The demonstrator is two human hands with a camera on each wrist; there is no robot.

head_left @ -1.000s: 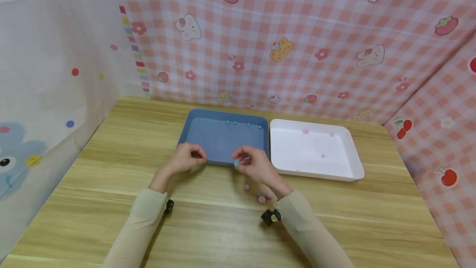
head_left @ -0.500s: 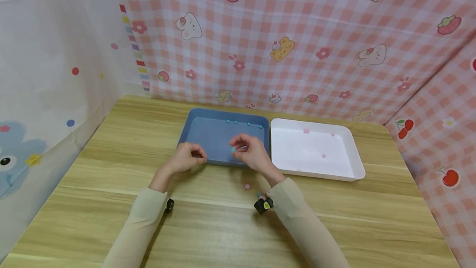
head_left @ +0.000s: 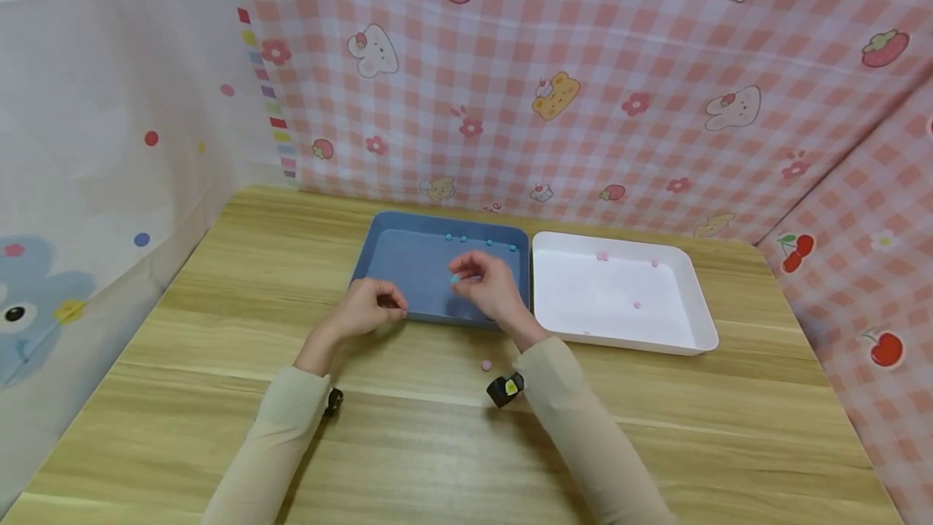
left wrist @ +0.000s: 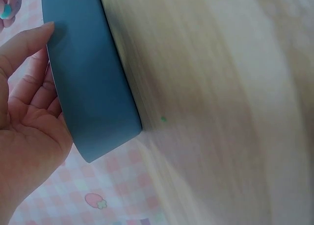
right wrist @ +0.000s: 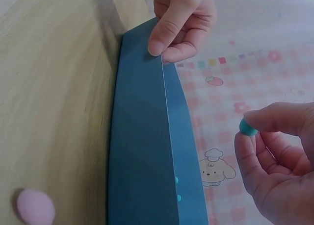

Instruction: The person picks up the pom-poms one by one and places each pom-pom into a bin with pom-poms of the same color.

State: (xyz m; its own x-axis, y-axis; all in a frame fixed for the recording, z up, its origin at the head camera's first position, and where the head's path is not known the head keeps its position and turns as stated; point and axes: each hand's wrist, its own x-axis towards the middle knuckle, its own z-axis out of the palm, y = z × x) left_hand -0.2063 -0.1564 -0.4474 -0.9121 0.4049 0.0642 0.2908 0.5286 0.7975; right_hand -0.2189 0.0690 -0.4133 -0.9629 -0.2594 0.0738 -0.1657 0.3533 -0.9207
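Note:
My right hand (head_left: 466, 277) hovers over the blue tray (head_left: 408, 262) and pinches a small teal bead (head_left: 455, 279) between thumb and fingertips; the right wrist view shows the same bead (right wrist: 247, 128) in that pinch. My left hand (head_left: 388, 306) holds the tray's near-left rim, thumb on top of the edge (right wrist: 158, 44), fingers along its outer wall (left wrist: 29, 87). Several teal beads (head_left: 462, 239) lie along the tray's far wall. One pink bead (head_left: 486, 364) lies on the table beside my right wrist.
A white tray (head_left: 692, 322) stands right against the blue one, with three pink beads (head_left: 601, 255) in it. Both stand on a wooden table (head_left: 219, 363) enclosed by pink checked cloth (head_left: 583, 63) at the back and right and a white curtain on the left.
My right hand has carried the teal bead forward from the tray's near edge to over its middle. The left hand has stayed on the rim. My sleeve now covers beads that showed near the wrist.

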